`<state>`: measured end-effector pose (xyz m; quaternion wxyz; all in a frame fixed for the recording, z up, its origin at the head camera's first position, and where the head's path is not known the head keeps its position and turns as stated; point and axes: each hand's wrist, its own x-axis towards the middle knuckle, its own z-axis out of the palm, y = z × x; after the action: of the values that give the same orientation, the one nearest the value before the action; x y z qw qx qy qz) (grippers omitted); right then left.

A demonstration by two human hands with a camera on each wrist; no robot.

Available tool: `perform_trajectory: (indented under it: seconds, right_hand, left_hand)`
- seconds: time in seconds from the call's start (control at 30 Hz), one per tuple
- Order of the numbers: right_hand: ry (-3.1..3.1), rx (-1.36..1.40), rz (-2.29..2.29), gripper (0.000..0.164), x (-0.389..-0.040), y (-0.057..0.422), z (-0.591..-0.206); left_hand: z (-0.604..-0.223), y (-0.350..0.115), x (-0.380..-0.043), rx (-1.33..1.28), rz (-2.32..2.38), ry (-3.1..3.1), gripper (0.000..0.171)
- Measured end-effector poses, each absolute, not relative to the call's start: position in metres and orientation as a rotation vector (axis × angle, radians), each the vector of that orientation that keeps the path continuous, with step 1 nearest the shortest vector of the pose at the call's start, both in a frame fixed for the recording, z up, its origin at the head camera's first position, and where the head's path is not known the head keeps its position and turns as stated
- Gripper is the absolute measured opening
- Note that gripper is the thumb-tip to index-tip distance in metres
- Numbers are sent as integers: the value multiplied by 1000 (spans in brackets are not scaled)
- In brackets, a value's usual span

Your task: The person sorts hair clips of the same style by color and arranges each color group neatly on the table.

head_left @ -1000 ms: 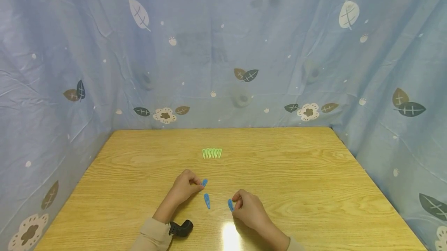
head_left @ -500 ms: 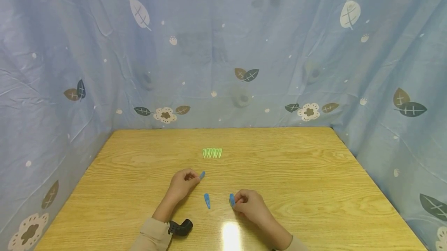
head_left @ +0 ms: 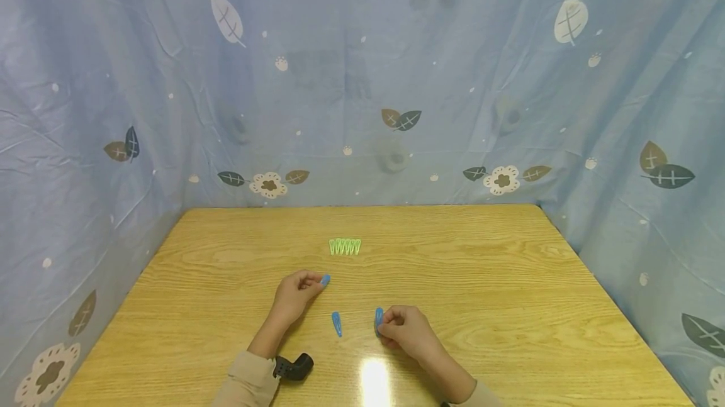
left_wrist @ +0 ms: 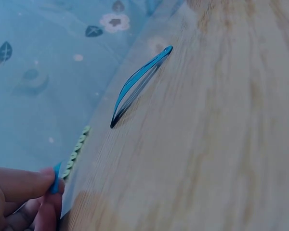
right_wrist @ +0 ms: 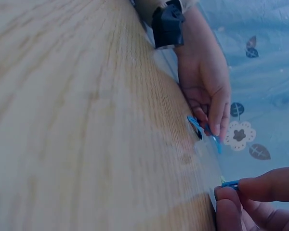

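My left hand [head_left: 294,295] pinches a blue snap hair clip [head_left: 325,280] between thumb and fingers, left of the table's middle. With thumb and fingertips, my right hand [head_left: 409,331] holds a second blue hair clip [head_left: 379,315], its wide end pointing away from me. Between the hands a third blue hair clip [head_left: 337,324] lies on the wood; the left wrist view shows this lying clip [left_wrist: 142,74] close up. Part of each held clip is covered by fingers. Beyond the hands, several light green hair clips [head_left: 345,246] lie side by side in a row.
The wooden table [head_left: 481,268] spreads out around the hands. A blue patterned curtain [head_left: 317,99] encloses its back and sides. On the left wrist sits a black camera mount [head_left: 294,367]. A bright reflection shows near the front.
My left hand has moved slightly away from me and left with its clip, toward the green row. The right hand's clip has shifted a little forward and turned straighter. The lying clip stays put.
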<state>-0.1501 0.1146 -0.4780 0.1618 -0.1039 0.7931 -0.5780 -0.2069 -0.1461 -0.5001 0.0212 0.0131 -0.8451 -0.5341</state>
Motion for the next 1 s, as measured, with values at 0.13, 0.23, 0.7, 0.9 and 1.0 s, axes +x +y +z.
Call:
perform_trajectory:
  seconds: [0.13,0.23,0.7,0.9,1.0]
  right_hand:
    - [2245,-278,-1661,12,-150,115,-478]
    - [2240,-275,-1663,12,-150,116,-478]
    - [2200,-267,-1705,12,-152,117,-483]
    - [2215,-263,-1702,12,-152,116,-482]
    - [2209,-266,-1706,13,-151,115,-482]
  left_hand:
    - [-501,-146,-207,54,-1659,-2600,16]
    - [-501,-146,-207,67,-1657,-2593,18]
    - [-498,-146,-207,34,-1696,-2546,22]
    - [-493,-147,-213,64,-1660,-2545,27]
    - [-492,-148,-217,61,-1668,-2541,29]
